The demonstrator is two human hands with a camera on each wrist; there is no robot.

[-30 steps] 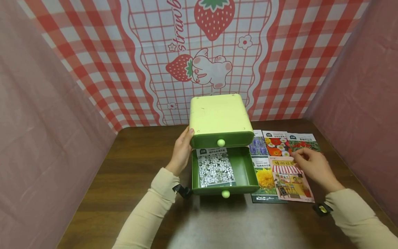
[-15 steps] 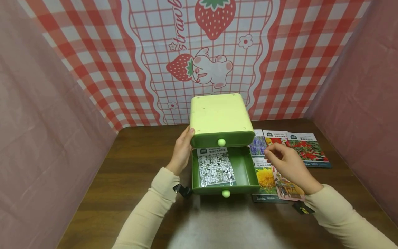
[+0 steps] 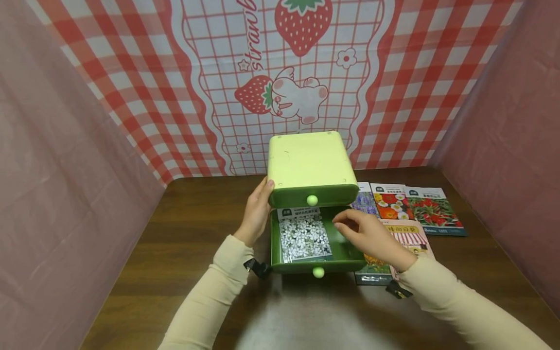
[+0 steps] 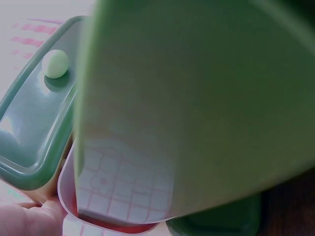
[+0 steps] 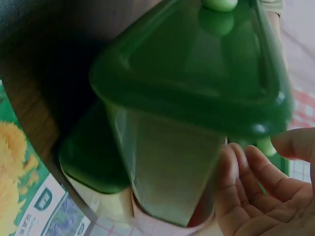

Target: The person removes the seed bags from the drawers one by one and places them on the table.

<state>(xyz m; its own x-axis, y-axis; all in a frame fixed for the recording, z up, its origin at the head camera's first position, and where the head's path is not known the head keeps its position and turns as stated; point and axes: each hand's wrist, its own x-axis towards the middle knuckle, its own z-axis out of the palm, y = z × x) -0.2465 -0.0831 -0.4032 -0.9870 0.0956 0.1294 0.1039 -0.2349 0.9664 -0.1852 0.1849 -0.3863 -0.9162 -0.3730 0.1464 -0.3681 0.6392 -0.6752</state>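
Observation:
A pale yellow cabinet (image 3: 311, 158) with green drawers stands on the table. Its lower drawer (image 3: 317, 267) is pulled out, and a seed packet with white flowers (image 3: 305, 236) lies in the drawer's left part. My left hand (image 3: 255, 211) rests against the cabinet's left side, fingertips near the upper front corner. Above the right part of the drawer is my right hand (image 3: 374, 238), its fingers loosely curved with nothing between them. In the right wrist view, these bent fingers (image 5: 268, 169) show beside the drawer front (image 5: 197, 88).
Several seed packets lie right of the cabinet: one with red flowers (image 3: 433, 209), one with orange and white flowers (image 3: 391, 204), one with purple flowers (image 3: 364, 200), a pink one with a striped awning (image 3: 407, 236). A checked cloth (image 3: 192, 121) hangs behind the table.
My right hand has moved left, from the pink packet across the others to over the drawer. My left hand has stayed at the cabinet's side.

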